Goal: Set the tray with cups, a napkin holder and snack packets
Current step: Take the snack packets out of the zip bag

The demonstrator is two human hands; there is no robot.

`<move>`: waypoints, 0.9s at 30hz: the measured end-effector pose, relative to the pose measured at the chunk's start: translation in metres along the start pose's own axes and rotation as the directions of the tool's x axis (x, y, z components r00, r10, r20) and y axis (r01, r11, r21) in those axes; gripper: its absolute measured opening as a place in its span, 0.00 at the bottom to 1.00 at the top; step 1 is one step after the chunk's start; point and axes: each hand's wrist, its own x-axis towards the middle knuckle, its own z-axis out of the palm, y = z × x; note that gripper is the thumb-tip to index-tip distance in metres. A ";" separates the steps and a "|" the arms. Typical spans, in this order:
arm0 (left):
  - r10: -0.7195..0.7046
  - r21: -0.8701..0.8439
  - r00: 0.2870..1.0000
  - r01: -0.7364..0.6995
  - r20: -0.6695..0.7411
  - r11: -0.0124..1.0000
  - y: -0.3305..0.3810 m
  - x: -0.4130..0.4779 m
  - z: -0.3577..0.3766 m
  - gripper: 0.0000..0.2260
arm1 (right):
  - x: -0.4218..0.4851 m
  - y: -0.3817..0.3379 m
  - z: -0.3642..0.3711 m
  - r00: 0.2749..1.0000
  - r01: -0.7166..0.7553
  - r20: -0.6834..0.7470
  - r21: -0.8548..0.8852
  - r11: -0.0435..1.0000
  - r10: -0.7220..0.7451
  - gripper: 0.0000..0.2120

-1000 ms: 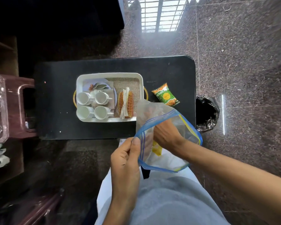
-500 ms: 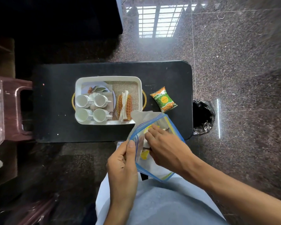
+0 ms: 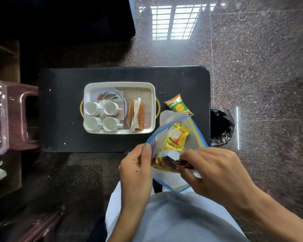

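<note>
While the left hand (image 3: 136, 169) pinches the blue-edged rim of a clear zip bag (image 3: 175, 137) between thumb and fingers, holding its mouth open just past the near edge of the black table (image 3: 63, 110), the right hand (image 3: 215, 172) has its fingertips closed on a dark snack packet (image 3: 171, 164) at the bag's opening. That packet lies partly inside the bag, its brown and orange end towards the left hand. A yellow snack packet (image 3: 176, 137) sits deeper in the bag, seen through the clear plastic.

On the table, a green and orange snack packet (image 3: 177, 105) lies flat near the right edge, just beside the white tray (image 3: 119, 84) and apart from it. The tray stands around the middle of the table, with a gold handle at each short end. Four white cups (image 3: 101, 116) stand upright in a two-by-two block in its left half, resting on what looks like a printed napkin or plate; the view is too small to tell which. In the tray's right half, on a woven mat, stands the orange napkin holder (image 3: 136, 113) with pale napkins upright in it.

Off the table's right end, on the speckled floor, sits a bin lined with a black bag (image 3: 221, 126). A maroon plastic stool (image 3: 23, 116) stands against the table's left end.
</note>
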 end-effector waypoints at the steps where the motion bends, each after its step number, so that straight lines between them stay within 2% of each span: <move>1: -0.027 -0.036 0.999 0.028 0.020 0.999 -0.001 0.003 -0.002 0.14 | -0.002 -0.002 -0.003 0.999 0.029 -0.040 -0.004 1.000 -0.029 0.03; 4: -0.102 -0.133 0.988 0.117 0.114 0.984 -0.002 0.011 -0.009 0.12 | -0.008 -0.007 -0.020 0.985 0.064 -0.167 0.116 0.991 -0.044 0.04; 5: -0.126 -0.149 0.983 0.146 0.135 0.978 -0.003 0.014 -0.011 0.12 | -0.008 -0.006 -0.020 0.982 0.013 -0.190 0.174 0.985 0.020 0.04; 6: -0.153 -0.168 0.977 0.178 0.148 0.970 -0.004 0.016 -0.012 0.13 | -0.005 0.003 -0.013 0.976 -0.094 -0.165 0.279 0.956 0.144 0.05; 7: -0.187 -0.186 0.971 0.214 0.150 0.959 -0.005 0.018 -0.013 0.13 | -0.009 0.011 -0.007 0.957 -0.257 -0.019 0.403 0.878 0.289 0.08; 8: -0.227 -0.206 0.962 0.255 0.149 0.945 -0.006 0.019 -0.013 0.13 | -0.011 0.017 -0.003 0.901 -0.413 0.143 0.578 0.704 0.410 0.09; 9: -0.262 -0.214 0.953 0.290 0.149 0.933 -0.005 0.019 -0.012 0.14 | -0.005 0.027 -0.004 0.767 -0.592 0.265 0.644 0.484 0.585 0.14; 10: -0.287 -0.210 0.946 0.314 0.151 0.926 -0.005 0.019 -0.011 0.14 | 0.001 0.035 -0.013 0.730 -0.588 0.185 0.660 0.467 0.658 0.22; 11: -0.293 -0.194 0.944 0.319 0.152 0.927 -0.005 0.018 -0.011 0.15 | 0.010 0.038 -0.024 0.720 -0.481 -0.030 0.699 0.530 0.693 0.20; 12: -0.289 -0.170 0.945 0.313 0.151 0.935 -0.006 0.017 -0.011 0.14 | 0.019 0.038 -0.034 0.675 -0.379 -0.189 0.741 0.555 0.713 0.13; 13: -0.275 -0.142 0.950 0.296 0.148 0.945 -0.006 0.016 -0.011 0.14 | 0.023 0.044 -0.041 0.648 -0.314 -0.249 0.774 0.550 0.720 0.08; 15: -0.243 -0.104 0.959 0.259 0.149 0.960 -0.006 0.013 -0.010 0.12 | 0.046 0.067 -0.022 0.554 -0.316 -0.201 0.847 0.428 0.808 0.06; 18: -0.225 -0.087 0.960 0.242 0.168 0.966 -0.006 0.008 -0.009 0.18 | 0.082 0.120 0.045 0.411 -0.446 -0.012 0.869 0.213 0.912 0.07; 21: -0.240 -0.108 0.959 0.257 0.150 0.960 -0.007 0.002 -0.010 0.14 | 0.111 0.160 0.114 0.285 -0.495 0.156 0.869 0.006 0.946 0.10; 24: -0.252 -0.119 0.957 0.269 0.143 0.956 -0.011 0.000 -0.009 0.12 | 0.132 0.181 0.167 0.209 -0.567 0.231 0.820 -0.074 0.950 0.11; 27: -0.250 -0.122 0.959 0.266 0.133 0.956 -0.012 0.000 -0.004 0.14 | 0.146 0.192 0.202 0.147 -0.632 0.257 0.767 -0.110 0.955 0.14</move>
